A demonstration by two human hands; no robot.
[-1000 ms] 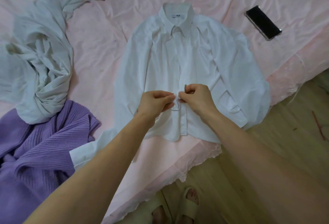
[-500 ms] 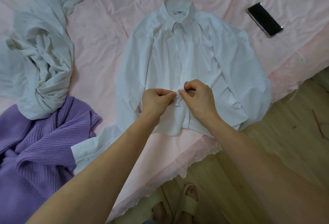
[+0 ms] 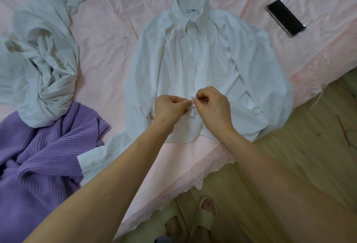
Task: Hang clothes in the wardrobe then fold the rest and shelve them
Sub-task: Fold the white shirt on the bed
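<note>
White shirt (image 3: 202, 65) lies flat, collar away, on the pink bed sheet (image 3: 108, 53). The left hand (image 3: 170, 107) and right hand (image 3: 214, 105) pinch its lower placket, apparently buttoning; next comes a careful push through the hole. The cotton looks thin and creased, beside a ribbed purple knit (image 3: 38, 157).

pink bed sheet (image 3: 108, 36), creased all over, fills the view from 9 through 12 to 2 o'clock. its lacy scalloped hem (image 3: 210, 173) hangs over the bed edge, running 7 to 3 o'clock. pale wood plank floor (image 3: 301, 146) at 3 to 6 o'clock, with faint reddish marks. soft, even light; no hard shadows.
</note>
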